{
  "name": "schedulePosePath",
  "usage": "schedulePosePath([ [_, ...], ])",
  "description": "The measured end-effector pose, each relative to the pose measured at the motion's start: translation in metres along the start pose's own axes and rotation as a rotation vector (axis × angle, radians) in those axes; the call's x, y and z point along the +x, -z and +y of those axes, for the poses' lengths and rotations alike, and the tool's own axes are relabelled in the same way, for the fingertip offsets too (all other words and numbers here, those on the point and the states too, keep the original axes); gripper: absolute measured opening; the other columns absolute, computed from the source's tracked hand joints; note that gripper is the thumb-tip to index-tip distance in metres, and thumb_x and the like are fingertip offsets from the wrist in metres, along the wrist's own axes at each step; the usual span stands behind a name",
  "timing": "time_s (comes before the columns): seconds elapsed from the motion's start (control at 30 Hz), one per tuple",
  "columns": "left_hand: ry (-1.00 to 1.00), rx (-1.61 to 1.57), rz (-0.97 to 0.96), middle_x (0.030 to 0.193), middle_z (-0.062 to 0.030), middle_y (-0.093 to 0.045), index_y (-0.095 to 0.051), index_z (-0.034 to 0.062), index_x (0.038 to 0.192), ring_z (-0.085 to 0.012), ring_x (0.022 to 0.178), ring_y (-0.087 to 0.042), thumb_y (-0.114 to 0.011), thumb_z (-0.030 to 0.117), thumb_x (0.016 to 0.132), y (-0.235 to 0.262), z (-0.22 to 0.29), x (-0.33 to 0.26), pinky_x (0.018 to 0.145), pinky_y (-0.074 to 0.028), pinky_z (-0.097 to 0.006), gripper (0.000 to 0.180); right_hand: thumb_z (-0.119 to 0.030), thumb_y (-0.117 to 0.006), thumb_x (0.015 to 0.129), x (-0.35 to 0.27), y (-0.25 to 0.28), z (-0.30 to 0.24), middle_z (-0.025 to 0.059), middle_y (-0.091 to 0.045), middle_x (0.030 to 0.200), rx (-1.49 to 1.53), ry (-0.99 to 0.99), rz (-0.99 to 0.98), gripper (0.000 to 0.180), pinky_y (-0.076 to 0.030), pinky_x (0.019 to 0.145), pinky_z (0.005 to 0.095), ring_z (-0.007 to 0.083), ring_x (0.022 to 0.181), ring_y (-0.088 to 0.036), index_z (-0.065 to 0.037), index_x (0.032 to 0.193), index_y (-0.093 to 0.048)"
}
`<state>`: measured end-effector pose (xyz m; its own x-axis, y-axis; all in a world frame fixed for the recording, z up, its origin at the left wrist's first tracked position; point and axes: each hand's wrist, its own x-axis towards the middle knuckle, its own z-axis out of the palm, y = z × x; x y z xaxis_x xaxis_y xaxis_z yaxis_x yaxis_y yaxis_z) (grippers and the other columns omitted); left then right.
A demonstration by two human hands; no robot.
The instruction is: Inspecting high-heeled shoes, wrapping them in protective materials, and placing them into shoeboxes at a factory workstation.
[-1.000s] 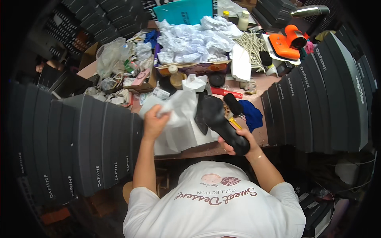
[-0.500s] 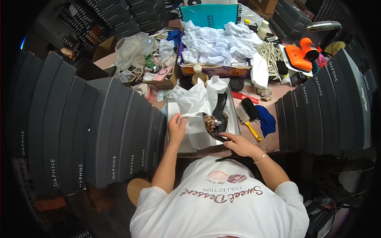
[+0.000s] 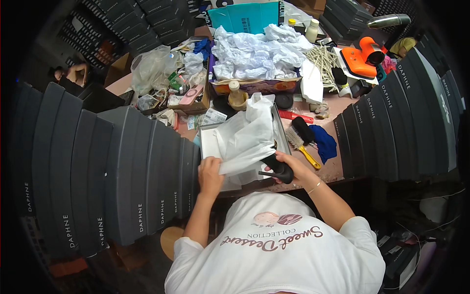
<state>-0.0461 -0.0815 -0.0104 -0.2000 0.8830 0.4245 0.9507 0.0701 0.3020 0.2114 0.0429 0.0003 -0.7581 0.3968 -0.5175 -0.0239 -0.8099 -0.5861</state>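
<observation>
In front of me lies an open grey shoe box [image 3: 206, 138]. White tissue paper [image 3: 242, 130] spreads over it, covering most of what is inside. My left hand [image 3: 210, 172] pinches the near left edge of the tissue and pulls it taut. At the box's near right corner, my right hand [image 3: 295, 169] grips a black high-heeled shoe [image 3: 282, 171] by its heel end, with the thin heel pointing left. The front of that shoe is tucked under the tissue, so its toe is hidden.
Dark shoe boxes stand in rows at left [image 3: 125, 171] and right [image 3: 391, 127]. Right of the open box lie a yellow-handled brush [image 3: 309, 158], a black brush [image 3: 302, 130] and a blue cloth [image 3: 324, 143]. Behind stand a bottle [image 3: 237, 97] and a carton of crumpled tissue [image 3: 254, 54].
The tissue has come down over the shoes, hiding the leopard-print part and the other shoe. My left hand has moved nearer with the tissue edge. The held shoe has turned, its heel now pointing left.
</observation>
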Motion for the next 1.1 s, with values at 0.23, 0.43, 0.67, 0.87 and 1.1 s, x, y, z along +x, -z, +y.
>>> schedulePosePath([
  [0.23, 0.542, -1.304, 0.044, 0.103, -0.0053, -0.059, -0.055, -0.0031, 0.107, -0.0146, 0.096, -0.056, -0.049, -0.023, 0.069, -0.026, 0.059, -0.002, 0.088, -0.044, -0.026, 0.043, -0.023, -0.05, 0.092, -0.029, 0.015, 0.031, 0.0111, -0.059, 0.105, 0.305, -0.051, -0.037, 0.034, -0.053, 0.065, 0.0328, 0.017, 0.083, -0.06, -0.007, 0.121, -0.047],
  [0.43, -0.063, -0.879, -0.071, 0.08, -0.0119, -0.064, -0.065, 0.0021, 0.099, -0.0205, 0.068, -0.062, -0.062, -0.002, 0.081, -0.017, 0.13, 0.043, 0.061, -0.048, -0.029, 0.019, -0.019, -0.051, 0.093, -0.024, -0.03, 0.027, 0.0037, -0.058, 0.103, 0.452, 0.528, 0.39, 0.024, -0.048, 0.078, 0.0302, 0.0132, 0.091, -0.057, -0.007, 0.114, -0.051],
  [0.67, 0.505, -1.361, -0.42, 0.09, -0.0046, -0.065, -0.061, -0.0009, 0.107, -0.0128, 0.074, -0.061, -0.057, 0.009, 0.091, -0.082, 0.182, 0.041, 0.065, -0.049, -0.027, 0.019, -0.013, -0.047, 0.095, -0.073, 0.044, 0.042, 0.0044, -0.057, 0.103, -0.021, 0.511, 0.574, 0.037, -0.047, 0.083, 0.0264, 0.0108, 0.095, -0.056, -0.006, 0.131, -0.041],
  [0.87, 0.735, -1.654, -0.297, 0.098, -0.0033, -0.063, -0.057, -0.0005, 0.111, -0.0072, 0.085, -0.059, -0.05, 0.012, 0.094, -0.109, 0.19, 0.054, 0.071, -0.045, -0.02, 0.023, -0.017, -0.046, 0.096, -0.072, 0.07, 0.046, 0.0073, -0.059, 0.102, 0.273, 0.484, 0.513, 0.03, -0.054, 0.067, 0.0299, 0.0158, 0.08, -0.062, -0.006, 0.124, -0.042],
  [1.1, 0.586, -1.505, -0.32, 0.099, -0.0059, -0.062, -0.056, -0.0027, 0.109, -0.0098, 0.087, -0.057, -0.047, -0.005, 0.084, -0.126, 0.178, 0.08, 0.079, -0.045, -0.022, 0.027, -0.022, -0.047, 0.095, -0.084, 0.077, 0.031, 0.0093, -0.059, 0.104, 0.474, 0.379, 0.371, 0.032, -0.052, 0.059, 0.0333, 0.0206, 0.087, -0.061, -0.007, 0.123, -0.044],
])
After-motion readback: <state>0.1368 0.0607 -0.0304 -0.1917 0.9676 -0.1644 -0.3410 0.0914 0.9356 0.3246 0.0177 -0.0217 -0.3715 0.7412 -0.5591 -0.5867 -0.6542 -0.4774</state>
